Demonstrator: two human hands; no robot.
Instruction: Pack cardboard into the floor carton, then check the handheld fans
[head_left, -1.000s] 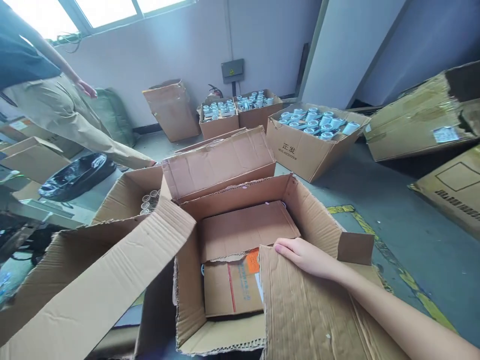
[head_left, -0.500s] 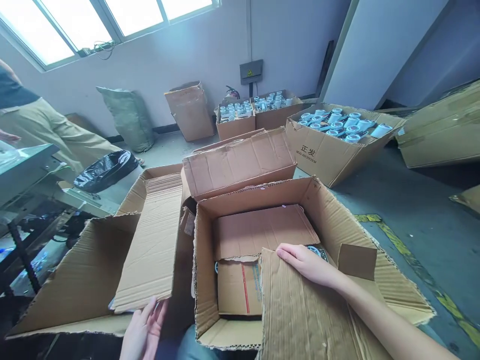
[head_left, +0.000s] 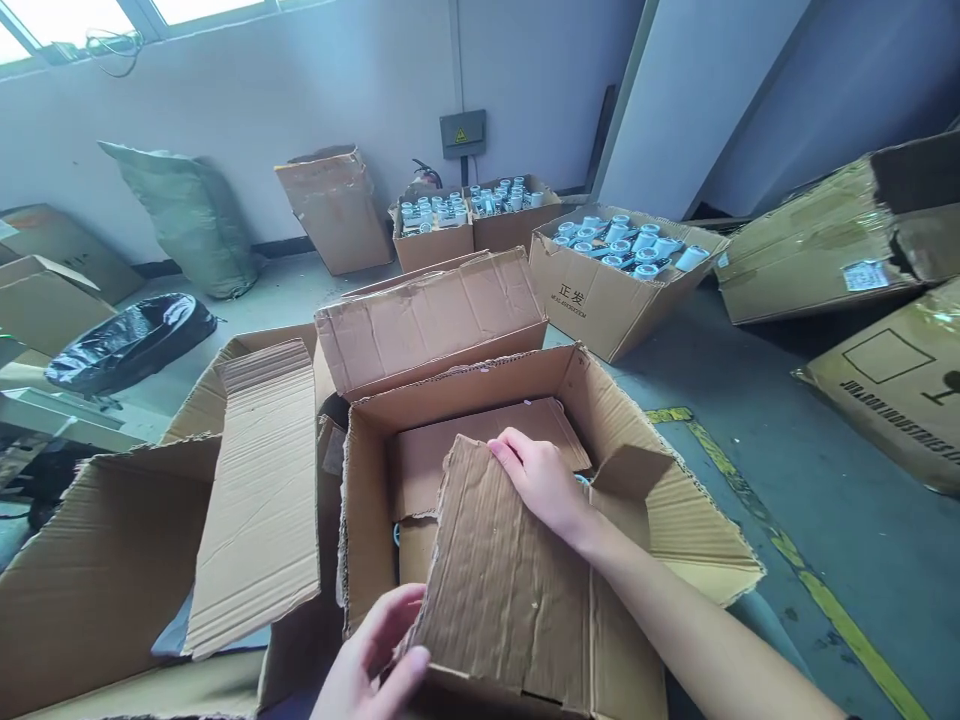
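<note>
Leftmost, beyond the left hand (head_left: 375, 660), an open side box (head_left: 112, 560) with a loose cardboard sheet (head_left: 259, 500) lying across it. Left hand pinches the near left edge of the cardboard flap (head_left: 510, 590), thumb on top, fingers under. Right hand (head_left: 544, 480) lies flat with fingers spread on the flap's far edge, pressing it over the open carton (head_left: 375, 480); inner cardboard pieces show just beyond the fingertips.
</note>
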